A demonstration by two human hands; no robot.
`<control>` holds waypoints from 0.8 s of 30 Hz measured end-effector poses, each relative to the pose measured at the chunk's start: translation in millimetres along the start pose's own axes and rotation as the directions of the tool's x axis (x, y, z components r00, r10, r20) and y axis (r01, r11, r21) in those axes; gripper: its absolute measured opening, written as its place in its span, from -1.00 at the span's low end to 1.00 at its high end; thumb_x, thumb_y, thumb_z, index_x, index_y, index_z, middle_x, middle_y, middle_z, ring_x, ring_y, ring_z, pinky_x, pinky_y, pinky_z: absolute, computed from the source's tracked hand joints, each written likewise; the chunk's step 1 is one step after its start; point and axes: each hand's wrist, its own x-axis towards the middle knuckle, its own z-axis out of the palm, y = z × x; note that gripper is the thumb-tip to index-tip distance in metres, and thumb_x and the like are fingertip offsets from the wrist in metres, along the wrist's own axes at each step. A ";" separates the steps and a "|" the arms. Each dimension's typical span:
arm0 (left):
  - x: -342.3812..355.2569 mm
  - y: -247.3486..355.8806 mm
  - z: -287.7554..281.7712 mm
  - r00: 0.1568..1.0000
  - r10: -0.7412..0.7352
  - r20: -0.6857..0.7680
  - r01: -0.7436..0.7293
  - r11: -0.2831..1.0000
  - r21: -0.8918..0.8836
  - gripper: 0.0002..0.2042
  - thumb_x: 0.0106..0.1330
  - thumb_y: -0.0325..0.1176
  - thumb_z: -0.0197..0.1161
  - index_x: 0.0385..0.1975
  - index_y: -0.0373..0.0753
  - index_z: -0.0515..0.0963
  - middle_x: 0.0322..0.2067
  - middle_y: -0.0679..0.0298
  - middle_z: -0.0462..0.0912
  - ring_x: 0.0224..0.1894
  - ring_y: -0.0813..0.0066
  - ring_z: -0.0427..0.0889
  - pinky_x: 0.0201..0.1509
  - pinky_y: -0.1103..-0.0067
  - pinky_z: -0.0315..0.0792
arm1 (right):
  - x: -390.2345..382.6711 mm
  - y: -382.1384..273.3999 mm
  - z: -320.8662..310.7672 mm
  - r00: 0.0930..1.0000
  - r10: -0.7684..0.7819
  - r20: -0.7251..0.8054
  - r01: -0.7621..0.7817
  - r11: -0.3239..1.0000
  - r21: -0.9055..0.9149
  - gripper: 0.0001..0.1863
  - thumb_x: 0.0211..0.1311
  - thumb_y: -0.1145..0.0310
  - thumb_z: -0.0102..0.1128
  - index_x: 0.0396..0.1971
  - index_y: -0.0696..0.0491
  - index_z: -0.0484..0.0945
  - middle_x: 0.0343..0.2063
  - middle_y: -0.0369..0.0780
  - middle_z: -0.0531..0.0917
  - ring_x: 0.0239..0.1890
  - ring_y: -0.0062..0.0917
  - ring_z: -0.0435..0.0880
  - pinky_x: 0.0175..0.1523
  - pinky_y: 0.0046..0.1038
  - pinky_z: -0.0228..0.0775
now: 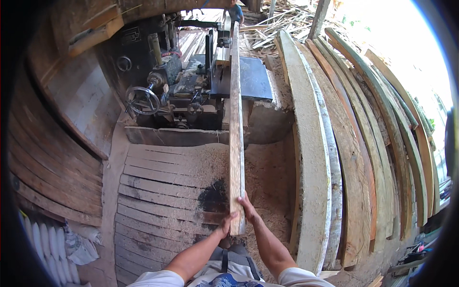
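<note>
Sawdust (213, 155) coats the slatted wooden floor (153, 210) beneath and ahead of the hands, in a timber workshop with a leaning row of rough-sawn planks (311, 143) to the right hand's right. Both hands hold the near end of a long wooden beam (236, 143). The left hand (227, 224) is partly closed on the beam's left side, close to its end; the right hand (247, 208) is partly curled against the right side, slightly farther forward. Fingers beneath the wood are hidden. From the hands the beam runs straight ahead, over the machine table (254, 79) of a black sawing machine (174, 79), towards a person (235, 12) beyond; whether it rests on the table cannot be told. Ahead and left of the left hand is the machine's handwheel (143, 100).

The step seems to be guiding the beam along the machine. Doing it well would call for even pressure from both palms, since so long a piece swings widely at the far end for a small shift here. The near end should stay level with the table, and the feet need sure footing on the dusty slats. As the end nears the machine, both hands should stay well clear of any blade.
</note>
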 end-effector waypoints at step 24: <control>-607.9 -471.6 -50.4 0.980 -0.194 -0.043 0.172 0.936 -0.306 -0.27 0.39 0.31 -0.32 0.28 -0.19 0.26 0.04 0.15 0.52 0.00 0.31 0.54 0.08 0.36 0.42 | -683.1 419.3 66.1 0.995 0.091 0.028 -0.086 0.987 -0.138 0.18 -0.11 -0.15 0.34 0.41 0.03 -0.17 0.27 -0.13 0.21 0.31 -0.30 0.20 0.34 -0.24 0.10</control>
